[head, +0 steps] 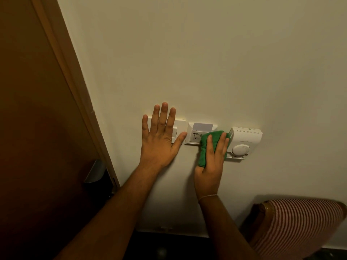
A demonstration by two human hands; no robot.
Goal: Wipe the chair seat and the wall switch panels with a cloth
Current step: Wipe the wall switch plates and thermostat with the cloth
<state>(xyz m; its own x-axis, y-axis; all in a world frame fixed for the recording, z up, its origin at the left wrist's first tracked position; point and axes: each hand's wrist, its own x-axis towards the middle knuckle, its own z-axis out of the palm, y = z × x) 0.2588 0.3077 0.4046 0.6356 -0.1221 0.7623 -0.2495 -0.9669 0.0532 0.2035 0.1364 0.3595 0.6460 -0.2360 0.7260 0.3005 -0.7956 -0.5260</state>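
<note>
My left hand (159, 139) lies flat on the wall with fingers spread, covering most of a white switch panel (178, 126). Right of it is a white key-card holder panel (193, 136) with a card in its top slot. My right hand (212, 162) presses a green cloth (206, 145) against the right half of that panel. A white thermostat (244, 141) with a round dial hangs just right of the cloth. The striped chair (300, 226) stands at the lower right against the wall.
A brown wooden door (37, 128) with its frame fills the left side, and a metal door handle (95, 171) sticks out near my left forearm. A pale skirting strip (169, 231) runs low on the cream wall.
</note>
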